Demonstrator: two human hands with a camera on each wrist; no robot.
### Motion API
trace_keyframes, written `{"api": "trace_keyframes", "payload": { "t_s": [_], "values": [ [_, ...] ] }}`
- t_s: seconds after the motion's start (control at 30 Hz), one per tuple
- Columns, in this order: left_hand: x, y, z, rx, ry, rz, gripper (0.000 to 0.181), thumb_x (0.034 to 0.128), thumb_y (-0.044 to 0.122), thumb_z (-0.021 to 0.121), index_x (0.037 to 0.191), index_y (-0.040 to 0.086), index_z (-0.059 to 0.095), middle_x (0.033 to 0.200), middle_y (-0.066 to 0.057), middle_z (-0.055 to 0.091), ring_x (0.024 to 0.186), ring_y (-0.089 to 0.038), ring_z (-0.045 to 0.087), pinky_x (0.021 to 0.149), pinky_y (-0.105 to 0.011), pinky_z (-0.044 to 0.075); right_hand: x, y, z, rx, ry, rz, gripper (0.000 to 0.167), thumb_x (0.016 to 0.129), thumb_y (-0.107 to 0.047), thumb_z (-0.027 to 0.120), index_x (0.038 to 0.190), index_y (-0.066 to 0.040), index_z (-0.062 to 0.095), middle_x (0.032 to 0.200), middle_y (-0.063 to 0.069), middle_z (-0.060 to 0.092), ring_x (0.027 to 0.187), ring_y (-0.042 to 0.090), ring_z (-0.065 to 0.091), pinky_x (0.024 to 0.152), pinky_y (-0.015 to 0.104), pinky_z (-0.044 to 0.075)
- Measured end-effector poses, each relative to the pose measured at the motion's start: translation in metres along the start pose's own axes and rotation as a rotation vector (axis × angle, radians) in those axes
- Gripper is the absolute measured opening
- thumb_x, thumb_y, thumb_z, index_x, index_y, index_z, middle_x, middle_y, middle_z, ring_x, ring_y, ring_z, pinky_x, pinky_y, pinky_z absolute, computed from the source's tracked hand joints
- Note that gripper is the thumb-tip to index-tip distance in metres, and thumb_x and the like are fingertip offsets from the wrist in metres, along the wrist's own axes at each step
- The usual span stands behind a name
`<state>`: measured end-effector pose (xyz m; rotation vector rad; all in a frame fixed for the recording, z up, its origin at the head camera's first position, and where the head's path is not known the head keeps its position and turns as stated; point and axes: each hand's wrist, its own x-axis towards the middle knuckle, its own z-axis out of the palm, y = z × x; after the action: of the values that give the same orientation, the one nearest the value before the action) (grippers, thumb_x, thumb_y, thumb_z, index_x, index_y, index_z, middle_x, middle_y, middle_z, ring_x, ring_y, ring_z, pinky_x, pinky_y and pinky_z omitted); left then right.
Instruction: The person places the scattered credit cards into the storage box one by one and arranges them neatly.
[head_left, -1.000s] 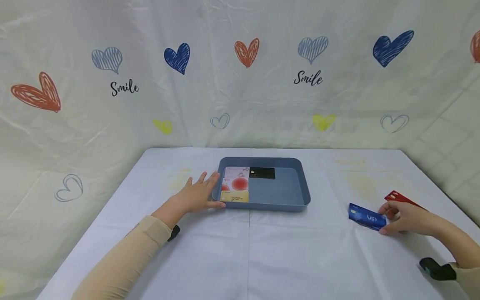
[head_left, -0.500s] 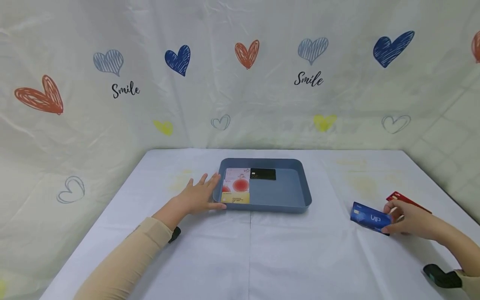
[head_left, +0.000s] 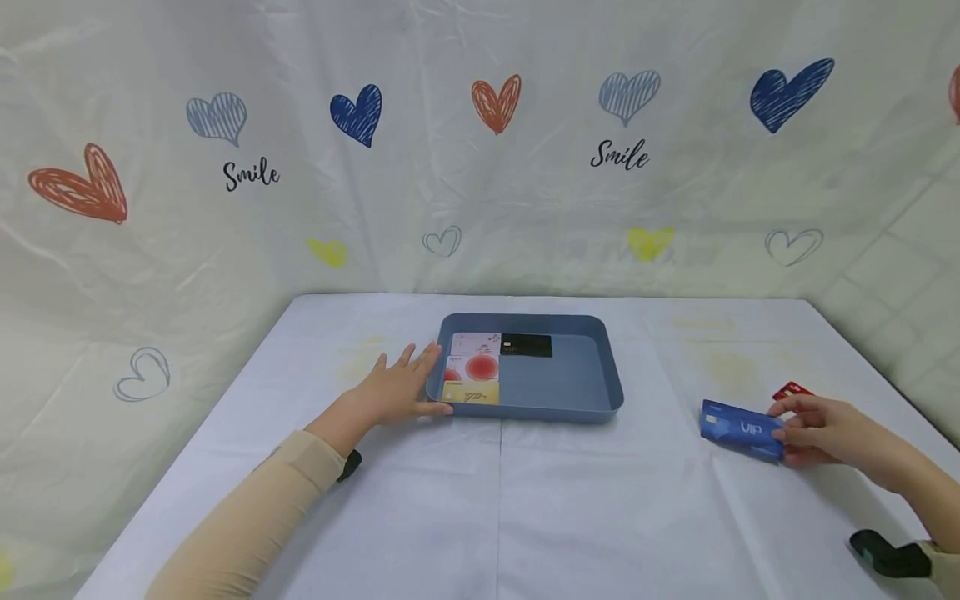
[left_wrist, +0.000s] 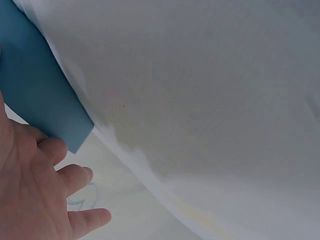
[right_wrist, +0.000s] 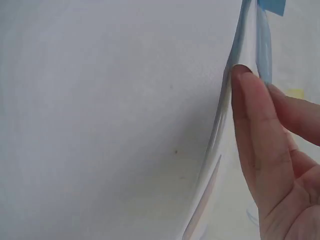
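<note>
Blue card [head_left: 741, 429], at four o'clock from the tray [head_left: 558, 383], is pinched in our right hand [head_left: 836, 435], now hiding more red card [head_left: 791, 390]; our spread left hand [head_left: 393, 390] still touches the tray.

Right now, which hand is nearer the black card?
Left. The left hand is at the left edge of the tray, left of the black card; the right hand is farther off, beyond the tray's right side, pinching the blue card.
</note>
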<state>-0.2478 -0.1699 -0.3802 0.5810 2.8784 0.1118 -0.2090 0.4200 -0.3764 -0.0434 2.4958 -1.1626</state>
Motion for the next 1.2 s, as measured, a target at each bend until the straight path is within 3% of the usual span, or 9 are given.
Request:
{"api": "trace_keyframes", "payload": {
  "t_s": [0.1,0.27,0.37,0.5,0.53,0.73,0.83,1.2],
  "values": [
    [0.000,0.000,-0.001,-0.001,-0.003,-0.001,0.107,0.0927,0.069,0.060,0.166,0.009,0.009,0.171,-0.009,0.011,0.156,-0.037,0.006,0.118,-0.069,0.008,0.001,0.003,-0.002,0.039,0.004,0.002,0.043,0.103,-0.006,0.063,0.127,0.021,0.042,0.096,0.004,0.061,0.078,0.014,0.065,0.072,0.029,0.061],
    [0.001,0.000,0.000,-0.002,-0.006,0.001,0.107,0.0930,0.069,0.060,0.165,0.007,0.010,0.171,-0.010,0.012,0.156,-0.038,0.008,0.118,-0.069,0.009,0.002,0.008,-0.006,0.140,-0.040,-0.017,0.023,0.103,-0.004,0.060,0.120,0.011,0.059,0.099,0.000,0.065,0.080,0.012,0.065,0.074,0.029,0.060],
    [0.001,-0.001,0.000,0.004,-0.004,0.002,0.107,0.0929,0.069,0.060,0.165,0.006,0.011,0.171,-0.010,0.012,0.156,-0.038,0.009,0.117,-0.070,0.011,0.002,0.011,-0.009,0.214,-0.079,-0.036,0.017,0.105,-0.004,0.056,0.117,-0.007,0.069,0.100,-0.002,0.067,0.080,0.012,0.066,0.074,0.028,0.060],
    [0.002,-0.001,0.000,0.007,-0.001,0.003,0.107,0.0929,0.069,0.060,0.165,0.007,0.011,0.171,-0.009,0.012,0.156,-0.038,0.009,0.117,-0.070,0.011,0.004,0.014,-0.011,0.279,-0.085,-0.023,0.032,0.106,-0.009,0.057,0.103,-0.038,0.069,0.098,-0.002,0.066,0.080,0.013,0.067,0.075,0.027,0.060],
    [0.002,-0.001,0.000,0.007,-0.002,0.003,0.107,0.0929,0.069,0.060,0.165,0.007,0.011,0.171,-0.009,0.012,0.156,-0.038,0.009,0.117,-0.070,0.011,0.004,0.014,-0.011,0.288,-0.077,-0.016,0.033,0.106,-0.009,0.057,0.101,-0.040,0.068,0.098,-0.002,0.065,0.080,0.013,0.067,0.075,0.027,0.060],
    [0.002,-0.001,0.000,0.009,-0.003,0.001,0.107,0.0930,0.069,0.060,0.165,0.007,0.011,0.171,-0.009,0.012,0.156,-0.038,0.008,0.117,-0.070,0.011,0.010,0.006,-0.013,0.278,-0.023,-0.015,0.028,0.106,-0.010,0.058,0.103,-0.037,0.067,0.102,0.002,0.062,0.082,0.015,0.067,0.077,0.028,0.060],
    [0.002,0.000,0.000,0.011,-0.007,-0.001,0.107,0.0931,0.069,0.060,0.165,0.007,0.010,0.171,-0.009,0.012,0.156,-0.037,0.008,0.117,-0.069,0.011,0.013,-0.001,-0.015,0.270,-0.004,-0.041,0.034,0.106,-0.010,0.057,0.100,-0.042,0.067,0.102,0.004,0.061,0.083,0.016,0.068,0.077,0.028,0.060],
    [0.000,0.000,0.000,-0.002,-0.007,0.000,0.108,0.0927,0.069,0.060,0.166,0.008,0.009,0.171,-0.009,0.011,0.156,-0.038,0.007,0.117,-0.070,0.010,0.028,-0.033,-0.018,0.333,-0.014,-0.092,0.038,0.107,-0.009,0.055,0.101,-0.043,0.070,0.103,0.002,0.063,0.086,0.019,0.070,0.079,0.029,0.060]
  ]
}}
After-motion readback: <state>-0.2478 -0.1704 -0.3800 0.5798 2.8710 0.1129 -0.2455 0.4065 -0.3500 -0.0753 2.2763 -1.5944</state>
